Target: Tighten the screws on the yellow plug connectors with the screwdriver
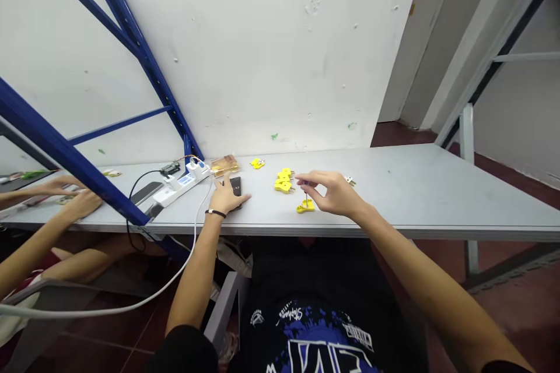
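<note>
My right hand (336, 192) holds a thin screwdriver (307, 194) upright, its tip on a yellow plug part (305, 207) lying on the grey table (415, 186). My left hand (227, 195) lies on the table with its fingers on a black phone (236, 185). A small pile of yellow plugs (284, 182) sits just beyond the screwdriver. One more yellow plug (257, 163) lies further back, near the wall. A small metal piece (349, 180) lies just past my right hand.
A white power strip (180, 183) with cables and a clear box (224, 165) lie left of my left hand. Blue rack beams (65, 154) cross the left side. Another person's hands (72, 195) work at the table's far left.
</note>
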`<state>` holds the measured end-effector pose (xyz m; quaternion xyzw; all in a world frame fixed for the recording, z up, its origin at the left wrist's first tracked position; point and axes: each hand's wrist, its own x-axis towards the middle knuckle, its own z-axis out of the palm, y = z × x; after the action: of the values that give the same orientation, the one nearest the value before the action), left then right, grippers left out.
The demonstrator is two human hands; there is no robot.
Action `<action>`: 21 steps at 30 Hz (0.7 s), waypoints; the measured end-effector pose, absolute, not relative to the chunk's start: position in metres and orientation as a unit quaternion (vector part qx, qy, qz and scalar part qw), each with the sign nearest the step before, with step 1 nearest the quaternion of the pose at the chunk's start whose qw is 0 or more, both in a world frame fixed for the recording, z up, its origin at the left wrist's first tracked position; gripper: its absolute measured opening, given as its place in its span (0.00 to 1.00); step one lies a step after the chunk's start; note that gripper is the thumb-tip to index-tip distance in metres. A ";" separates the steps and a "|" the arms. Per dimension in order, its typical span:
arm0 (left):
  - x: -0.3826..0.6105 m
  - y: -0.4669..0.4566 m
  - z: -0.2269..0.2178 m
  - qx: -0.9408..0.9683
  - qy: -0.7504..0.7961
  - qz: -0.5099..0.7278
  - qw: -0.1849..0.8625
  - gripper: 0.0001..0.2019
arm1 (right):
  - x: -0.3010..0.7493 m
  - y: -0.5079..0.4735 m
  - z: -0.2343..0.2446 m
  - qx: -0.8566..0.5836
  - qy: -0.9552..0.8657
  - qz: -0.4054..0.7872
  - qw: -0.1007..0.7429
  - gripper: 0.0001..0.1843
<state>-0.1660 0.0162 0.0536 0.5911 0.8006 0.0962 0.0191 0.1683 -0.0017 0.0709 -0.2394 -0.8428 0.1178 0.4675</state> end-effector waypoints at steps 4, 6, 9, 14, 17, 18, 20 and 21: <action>-0.166 0.023 0.057 0.639 0.760 0.107 0.059 0.54 | 0.169 0.000 0.071 -0.221 -0.847 0.106 0.472 0.16; -0.163 0.032 0.058 0.633 0.764 0.107 0.056 0.52 | 0.169 0.000 0.071 -0.216 -0.847 0.103 0.475 0.16; -0.156 0.050 0.060 0.622 0.778 0.085 0.029 0.46 | 0.169 -0.001 0.071 -0.213 -0.849 0.100 0.473 0.16; -0.153 0.078 0.066 0.646 0.762 0.029 0.038 0.39 | 0.170 -0.001 0.071 -0.214 -0.852 0.104 0.467 0.16; -0.155 0.089 0.071 0.642 0.765 0.008 0.044 0.43 | 0.169 -0.001 0.071 -0.216 -0.853 0.109 0.463 0.16; -0.156 0.093 0.073 0.641 0.766 0.002 0.046 0.44 | 0.169 -0.001 0.072 -0.218 -0.853 0.111 0.461 0.16; -0.157 0.101 0.077 0.640 0.766 -0.011 0.052 0.46 | 0.170 -0.002 0.072 -0.221 -0.855 0.114 0.455 0.16; -0.159 0.106 0.079 0.640 0.766 -0.018 0.057 0.47 | 0.170 -0.002 0.073 -0.223 -0.856 0.114 0.453 0.16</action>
<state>-0.1585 0.1057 0.0794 0.6404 0.7657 -0.0180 0.0566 0.1699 -0.0018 0.0728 -0.2231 -0.8556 0.1143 0.4528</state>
